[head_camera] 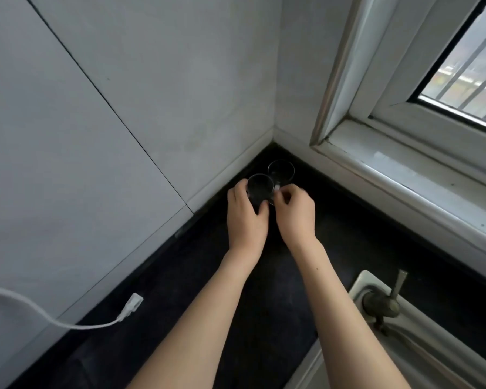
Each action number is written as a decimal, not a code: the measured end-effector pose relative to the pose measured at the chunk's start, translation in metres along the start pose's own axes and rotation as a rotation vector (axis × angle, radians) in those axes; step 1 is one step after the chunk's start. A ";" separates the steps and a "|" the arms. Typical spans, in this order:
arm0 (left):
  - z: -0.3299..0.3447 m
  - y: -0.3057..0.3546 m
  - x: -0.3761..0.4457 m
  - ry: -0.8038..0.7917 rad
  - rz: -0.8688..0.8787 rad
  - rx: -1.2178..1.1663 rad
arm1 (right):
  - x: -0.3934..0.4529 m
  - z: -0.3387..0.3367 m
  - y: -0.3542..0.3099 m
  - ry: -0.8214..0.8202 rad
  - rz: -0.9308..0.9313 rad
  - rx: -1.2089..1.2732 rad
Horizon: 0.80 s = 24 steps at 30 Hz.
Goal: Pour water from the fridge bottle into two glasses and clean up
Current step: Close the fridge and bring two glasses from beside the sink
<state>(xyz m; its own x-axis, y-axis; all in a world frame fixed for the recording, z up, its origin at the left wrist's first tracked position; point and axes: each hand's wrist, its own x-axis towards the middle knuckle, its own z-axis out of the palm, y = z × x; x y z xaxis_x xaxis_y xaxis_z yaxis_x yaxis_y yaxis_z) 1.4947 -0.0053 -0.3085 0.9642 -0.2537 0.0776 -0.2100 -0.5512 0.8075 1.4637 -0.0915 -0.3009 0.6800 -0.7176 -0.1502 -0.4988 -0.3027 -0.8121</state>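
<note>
Left hand [243,213] wraps the near glass [260,189]; right hand [293,210], fingers curled, pinches its rim (I think). Lift straight, clear of the far glass [281,170].

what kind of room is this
Most likely a kitchen corner: a dark countertop meets tiled walls, a sink with a tap sits under a window, and two glasses stand in the corner.

Both forearms are bare to the frame edge, with no sleeves, and the hands [270,211] are ungloved.
</note>
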 end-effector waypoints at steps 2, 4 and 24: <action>-0.004 -0.003 -0.006 -0.029 0.000 -0.010 | -0.012 0.000 0.002 -0.012 0.001 -0.006; -0.011 -0.006 -0.015 -0.057 0.007 -0.021 | -0.028 -0.001 0.006 -0.019 0.010 0.029; -0.083 -0.037 -0.146 -0.278 -0.113 -0.012 | -0.186 -0.028 0.048 -0.076 0.151 0.098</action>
<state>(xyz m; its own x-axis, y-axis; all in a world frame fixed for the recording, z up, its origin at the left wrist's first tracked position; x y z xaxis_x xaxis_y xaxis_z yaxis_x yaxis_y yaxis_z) 1.3747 0.1179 -0.3015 0.8995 -0.4002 -0.1752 -0.1004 -0.5797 0.8086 1.2982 0.0094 -0.2960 0.6416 -0.7000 -0.3135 -0.5459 -0.1296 -0.8278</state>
